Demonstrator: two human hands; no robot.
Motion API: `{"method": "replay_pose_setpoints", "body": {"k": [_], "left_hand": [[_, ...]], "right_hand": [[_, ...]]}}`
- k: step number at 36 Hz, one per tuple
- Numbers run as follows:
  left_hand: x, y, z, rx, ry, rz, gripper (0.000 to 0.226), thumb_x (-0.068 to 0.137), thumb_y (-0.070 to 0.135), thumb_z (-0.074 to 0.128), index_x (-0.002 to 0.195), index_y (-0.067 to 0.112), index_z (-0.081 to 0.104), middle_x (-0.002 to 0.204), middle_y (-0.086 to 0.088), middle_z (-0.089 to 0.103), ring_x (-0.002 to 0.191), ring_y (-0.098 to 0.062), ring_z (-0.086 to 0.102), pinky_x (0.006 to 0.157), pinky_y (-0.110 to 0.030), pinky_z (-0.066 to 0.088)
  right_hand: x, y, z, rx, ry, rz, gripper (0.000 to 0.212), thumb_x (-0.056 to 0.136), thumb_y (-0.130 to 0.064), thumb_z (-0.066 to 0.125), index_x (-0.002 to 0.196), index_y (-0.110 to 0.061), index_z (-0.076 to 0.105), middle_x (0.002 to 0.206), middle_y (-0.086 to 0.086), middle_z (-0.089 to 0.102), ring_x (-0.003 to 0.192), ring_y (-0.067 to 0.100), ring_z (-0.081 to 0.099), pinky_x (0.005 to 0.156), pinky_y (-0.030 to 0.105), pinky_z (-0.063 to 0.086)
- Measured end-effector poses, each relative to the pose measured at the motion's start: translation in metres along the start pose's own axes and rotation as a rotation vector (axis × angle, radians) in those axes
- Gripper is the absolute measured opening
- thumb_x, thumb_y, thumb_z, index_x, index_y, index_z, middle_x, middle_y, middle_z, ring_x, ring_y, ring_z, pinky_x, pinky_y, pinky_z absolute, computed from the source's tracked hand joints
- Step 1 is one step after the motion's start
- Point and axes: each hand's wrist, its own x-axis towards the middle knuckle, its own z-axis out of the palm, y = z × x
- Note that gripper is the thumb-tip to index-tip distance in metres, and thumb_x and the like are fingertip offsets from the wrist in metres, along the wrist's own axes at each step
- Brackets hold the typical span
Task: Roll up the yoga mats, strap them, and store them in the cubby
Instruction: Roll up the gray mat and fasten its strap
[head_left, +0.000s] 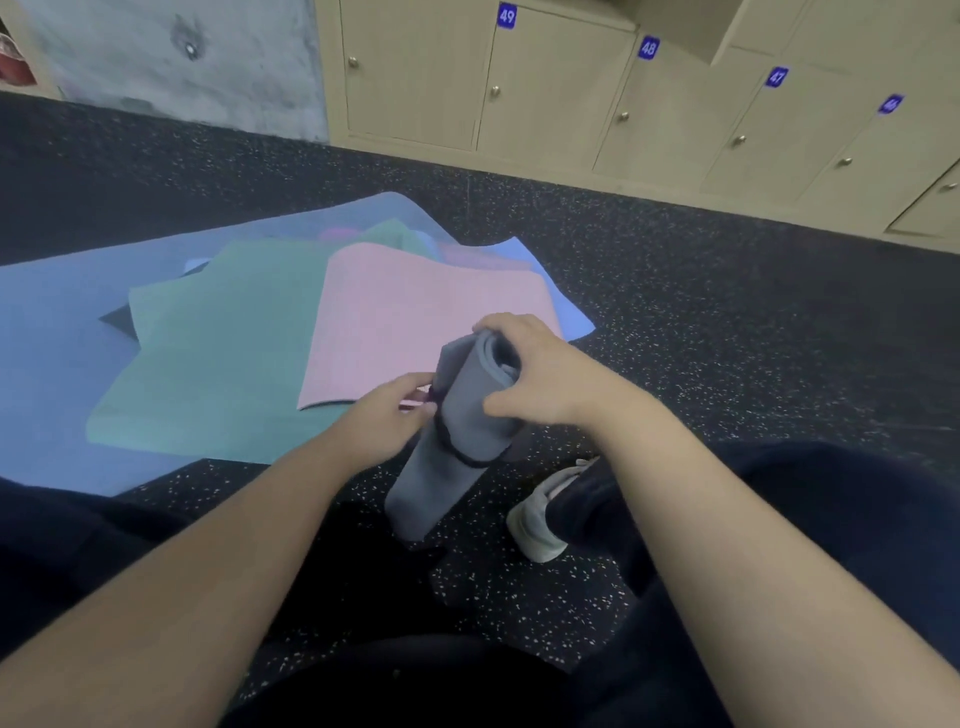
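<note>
Rolled grey foam yoga mat (457, 441): light, springy; right hand (540, 379) clasps top, left hand (395, 415) pinches thin dark strap (457, 447) beside fingertips.

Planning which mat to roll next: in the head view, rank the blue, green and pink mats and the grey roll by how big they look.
1. blue mat
2. green mat
3. pink mat
4. grey roll

The overlaps hide parts of the blue and green mats.

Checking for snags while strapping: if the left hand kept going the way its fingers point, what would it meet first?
Probably the dark strap it pinches at the side of the rolled grey mat. The left hand points right toward that roll, gripped on top by the right hand.
</note>
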Motion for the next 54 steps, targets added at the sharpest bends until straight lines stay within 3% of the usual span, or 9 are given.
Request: {"method": "replay_pose_setpoints", "body": {"k": [8, 14, 19, 22, 25, 28, 33, 42, 54], "left_hand": [[0.013, 0.008, 0.032, -0.03, 0.031, -0.007, 0.018, 0.095, 0.026, 0.056, 0.109, 0.037, 0.053, 0.065, 0.007, 0.055, 0.062, -0.01, 0.05, 0.068, -0.03, 0.038], [0.01, 0.024, 0.033, 0.076, 0.11, 0.053, 0.041, 0.089, 0.005, 0.048, 0.111, 0.038, 0.058, 0.051, 0.011, 0.047, 0.056, -0.004, 0.046, 0.058, -0.019, 0.037], [0.008, 0.028, 0.014, 0.201, 0.237, 0.016, 0.046, 0.09, -0.005, 0.039, 0.108, 0.02, 0.073, 0.09, -0.002, 0.069, 0.067, -0.013, 0.052, 0.059, -0.014, 0.037], [0.007, 0.005, -0.011, 0.23, 0.275, -0.081, 0.043, 0.092, -0.002, 0.038, 0.106, 0.017, 0.073, 0.075, -0.007, 0.065, 0.048, -0.014, 0.043, 0.042, -0.013, 0.033], [0.011, -0.01, -0.018, 0.236, 0.263, -0.101, 0.041, 0.094, 0.005, 0.045, 0.129, 0.02, 0.061, 0.089, -0.003, 0.062, 0.062, -0.017, 0.052, 0.06, -0.018, 0.041], [0.012, -0.002, -0.007, 0.262, 0.199, 0.02, 0.056, 0.093, 0.006, 0.055, 0.145, 0.023, 0.042, 0.123, -0.001, 0.046, 0.114, -0.018, 0.05, 0.094, -0.021, 0.035], [0.02, 0.007, 0.004, 0.34, 0.168, 0.129, 0.059, 0.093, 0.008, 0.055, 0.147, 0.02, 0.037, 0.144, -0.001, 0.039, 0.132, -0.016, 0.039, 0.109, -0.027, 0.03], [0.022, 0.004, 0.003, 0.383, 0.27, 0.06, 0.03, 0.096, 0.007, 0.048, 0.119, 0.02, 0.063, 0.115, -0.006, 0.064, 0.11, -0.026, 0.055, 0.095, -0.036, 0.041], [0.012, 0.034, 0.024, 0.156, 0.155, 0.0, 0.034, 0.093, 0.003, 0.045, 0.118, 0.016, 0.063, 0.111, -0.005, 0.057, 0.105, -0.021, 0.053, 0.093, -0.032, 0.04]], "right_hand": [[-0.012, 0.021, -0.004, -0.036, 0.033, 0.073, 0.088, 0.074, -0.038, 0.078, 0.144, -0.04, 0.026, 0.14, -0.007, 0.029, 0.122, 0.024, 0.032, 0.091, 0.033, 0.035], [-0.011, 0.034, 0.003, 0.02, 0.163, 0.017, 0.064, 0.073, -0.032, 0.076, 0.127, -0.04, 0.043, 0.123, -0.015, 0.038, 0.116, 0.027, 0.043, 0.099, 0.043, 0.041], [-0.011, 0.041, -0.007, 0.083, 0.241, -0.065, 0.06, 0.072, -0.026, 0.077, 0.119, -0.046, 0.045, 0.121, -0.02, 0.04, 0.118, 0.02, 0.044, 0.1, 0.044, 0.041], [-0.013, 0.045, -0.021, 0.064, 0.316, -0.094, 0.062, 0.068, -0.028, 0.076, 0.12, -0.045, 0.048, 0.117, -0.031, 0.039, 0.117, 0.016, 0.045, 0.098, 0.046, 0.043], [-0.013, 0.048, -0.031, 0.055, 0.355, -0.124, 0.062, 0.067, -0.028, 0.076, 0.115, -0.051, 0.045, 0.115, -0.043, 0.035, 0.118, 0.018, 0.043, 0.095, 0.046, 0.045], [-0.012, 0.047, -0.03, 0.039, 0.354, -0.16, 0.062, 0.07, -0.023, 0.078, 0.113, -0.051, 0.043, 0.116, -0.04, 0.035, 0.119, 0.018, 0.04, 0.093, 0.04, 0.042], [-0.01, 0.043, -0.012, 0.052, 0.304, -0.227, 0.061, 0.069, -0.026, 0.077, 0.116, -0.048, 0.043, 0.128, -0.02, 0.041, 0.122, 0.018, 0.04, 0.1, 0.033, 0.036], [-0.01, 0.049, 0.012, 0.047, 0.311, -0.262, 0.06, 0.074, -0.02, 0.077, 0.126, -0.033, 0.051, 0.128, -0.023, 0.039, 0.123, 0.011, 0.037, 0.092, 0.004, 0.024], [-0.007, 0.055, 0.017, -0.071, 0.406, -0.235, 0.058, 0.078, -0.022, 0.073, 0.131, -0.034, 0.051, 0.137, -0.02, 0.042, 0.121, 0.011, 0.036, 0.083, 0.026, 0.034]]}}
